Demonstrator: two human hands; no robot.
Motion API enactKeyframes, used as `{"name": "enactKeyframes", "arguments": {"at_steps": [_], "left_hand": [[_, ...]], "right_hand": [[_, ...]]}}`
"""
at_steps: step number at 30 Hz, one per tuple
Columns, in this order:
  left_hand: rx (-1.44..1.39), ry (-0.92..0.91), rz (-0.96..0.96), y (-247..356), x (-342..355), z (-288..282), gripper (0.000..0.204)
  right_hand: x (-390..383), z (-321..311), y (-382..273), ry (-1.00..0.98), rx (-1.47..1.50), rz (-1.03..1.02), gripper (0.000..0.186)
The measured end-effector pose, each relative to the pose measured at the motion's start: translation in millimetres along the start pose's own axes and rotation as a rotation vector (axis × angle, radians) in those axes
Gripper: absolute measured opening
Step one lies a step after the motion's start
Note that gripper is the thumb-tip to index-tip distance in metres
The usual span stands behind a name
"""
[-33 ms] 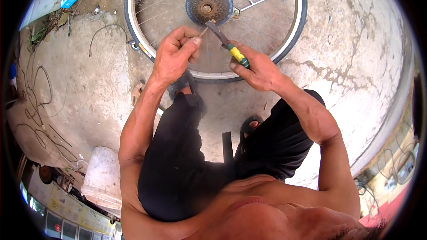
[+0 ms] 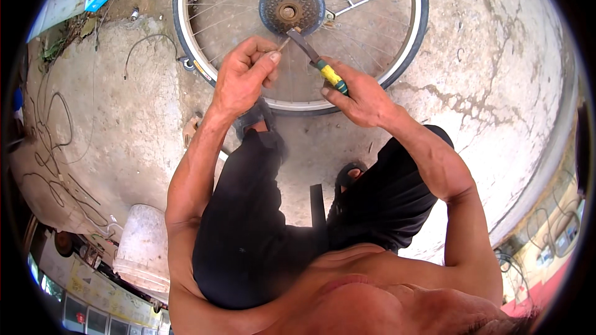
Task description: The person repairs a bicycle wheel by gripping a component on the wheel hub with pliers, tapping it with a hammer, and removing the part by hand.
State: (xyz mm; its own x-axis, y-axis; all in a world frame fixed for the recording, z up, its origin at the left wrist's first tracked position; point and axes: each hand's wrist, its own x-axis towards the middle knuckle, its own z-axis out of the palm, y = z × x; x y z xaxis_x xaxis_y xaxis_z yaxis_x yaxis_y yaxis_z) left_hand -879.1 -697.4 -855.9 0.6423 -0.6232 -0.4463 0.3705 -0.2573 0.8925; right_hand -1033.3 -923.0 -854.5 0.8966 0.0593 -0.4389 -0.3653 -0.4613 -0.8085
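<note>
Left hand (image 2: 245,80): pinching a thin rod (image 2: 284,44), axis seven to one o'clock, far tip right at the cluster's six-o'clock edge!
Right hand (image 2: 360,94): wrapped round a hammer-like tool (image 2: 333,77), axis five to eleven, head beside that tip; contact, can't tell.
Sprocket cluster (image 2: 271,11): one o'clock from the left hand, the nearer, eleven from the right.
Wheel (image 2: 415,9): flat on cracked concrete (image 2: 478,68), bucket (image 2: 144,242) well apart at seven.

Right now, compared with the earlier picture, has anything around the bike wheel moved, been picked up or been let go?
Nothing has visibly changed. The left hand still pinches the thin rod, the right hand still grips the yellow-and-green-handled tool, and the wheel lies where it was.
</note>
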Motion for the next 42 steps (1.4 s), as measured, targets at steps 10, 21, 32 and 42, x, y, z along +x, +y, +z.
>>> {"name": "enactKeyframes", "arguments": {"at_steps": [10,21,32,42], "left_hand": [[0.181,0.182,0.085,-11.0,35.3,-11.1,0.039],[0.413,0.073,0.094,-28.0,55.8,-10.5,0.071],[0.394,0.051,0.041,-32.4,56.3,-11.6,0.071],[0.333,0.067,0.052,-39.5,56.3,-11.5,0.072]], "right_hand": [[24.1,-17.5,0.8,0.325,-0.060,0.046,0.062],[55.2,-18.2,18.7,0.458,-0.390,0.093,0.063],[59.6,-16.3,23.2,0.464,-0.410,0.079,0.065],[62.4,-13.1,26.5,0.497,-0.479,0.025,0.071]]}}
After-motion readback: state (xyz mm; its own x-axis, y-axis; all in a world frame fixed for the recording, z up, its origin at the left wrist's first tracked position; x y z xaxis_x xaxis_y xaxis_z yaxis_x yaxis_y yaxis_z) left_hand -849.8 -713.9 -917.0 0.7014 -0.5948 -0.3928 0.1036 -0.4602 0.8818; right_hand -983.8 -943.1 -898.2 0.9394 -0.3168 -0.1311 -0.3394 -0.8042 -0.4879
